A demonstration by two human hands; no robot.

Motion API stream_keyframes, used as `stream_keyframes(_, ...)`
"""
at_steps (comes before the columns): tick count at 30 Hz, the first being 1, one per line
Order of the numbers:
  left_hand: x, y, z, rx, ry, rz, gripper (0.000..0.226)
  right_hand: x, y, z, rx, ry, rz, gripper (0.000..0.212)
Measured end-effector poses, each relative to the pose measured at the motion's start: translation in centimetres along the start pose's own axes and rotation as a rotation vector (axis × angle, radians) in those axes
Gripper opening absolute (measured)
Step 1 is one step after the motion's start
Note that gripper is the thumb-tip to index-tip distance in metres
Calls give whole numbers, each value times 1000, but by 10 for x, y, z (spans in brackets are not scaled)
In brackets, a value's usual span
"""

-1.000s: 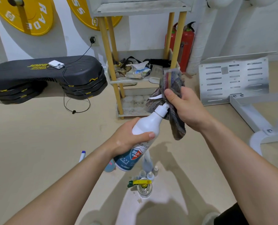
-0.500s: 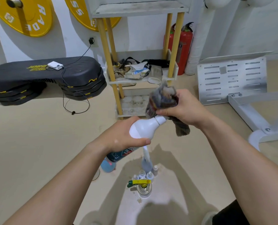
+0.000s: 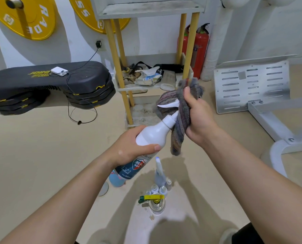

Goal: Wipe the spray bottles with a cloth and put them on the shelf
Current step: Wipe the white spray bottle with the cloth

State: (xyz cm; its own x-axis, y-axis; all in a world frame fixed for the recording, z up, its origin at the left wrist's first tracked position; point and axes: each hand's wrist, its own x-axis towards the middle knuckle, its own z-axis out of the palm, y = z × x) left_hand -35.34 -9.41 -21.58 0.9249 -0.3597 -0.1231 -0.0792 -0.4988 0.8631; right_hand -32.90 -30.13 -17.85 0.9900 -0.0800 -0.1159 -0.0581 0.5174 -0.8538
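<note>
shelf [image 3: 111,50] centre-back | step bench [image 3: 46,81] left of it | extinguisher [image 3: 200,50] behind-right | bottles [image 3: 159,175] on floor [image 3: 41,155] in front

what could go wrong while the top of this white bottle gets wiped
1. The right hand wraps the cloth around the spray head; squeezing might set it off and squirt liquid.
2. The left hand holds the tilted white bottle by its body; a slip could drop it onto the small bottles on the floor.
</note>
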Motion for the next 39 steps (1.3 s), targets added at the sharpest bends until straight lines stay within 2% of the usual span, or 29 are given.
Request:
stream_keyframes(2,2,-1,1,-45,44,-21,65,3,2,0,180,5,72,55)
stream_keyframes(3,3,-2,1,-59,62,-26,64,3,4,0,176,5,70,55)
stream_keyframes(8,3,-2,2,-70,108,-42,64,-5,18,8,-187,58,-116,35)
stream_keyframes(12,3,1,9,-19,135,-43,60,-9,19,9,-496,306,-326,12)
stream_keyframes(14,2,3,14,51,152,-50,62,-11,20,9,-634,397,-389,9)
stream_keyframes(16,1,4,17,98,168,-63,70,-12,20,10,-656,412,-420,12)
stream_keyframes(18,-1,4,15,114,165,-72,72,-6,17,6,-609,337,-415,9)
stream_keyframes(21,-1,6,8,157,146,-63,67,-1,4,-6,-531,106,-372,9)
stream_keyframes(23,-1,8,3,197,132,-51,66,2,-8,-14,-564,-12,-374,11)
stream_keyframes(27,0,8,-3,314,73,-47,64,-4,-23,-20,-846,-154,-413,11)
stream_keyframes(29,-1,6,-4,379,44,-39,63,-8,-22,-17,-1104,-246,-424,6)
stream_keyframes(31,-1,4,-5,393,29,-38,62,-6,-14,-17,-1414,-252,-480,11)
stream_keyframes(33,-1,3,-4,355,27,-36,58,-6,-10,-13,-1538,-189,-549,9)
stream_keyframes(34,0,2,-4,326,32,-31,58,-8,-9,-11,-1534,-180,-612,10)
stream_keyframes(37,0,5,-1,237,20,3,57,-13,-7,-5,-1472,-175,-810,34)
stream_keyframes(39,-1,8,1,221,-5,39,40,-15,-9,0,-1379,-116,-787,45)
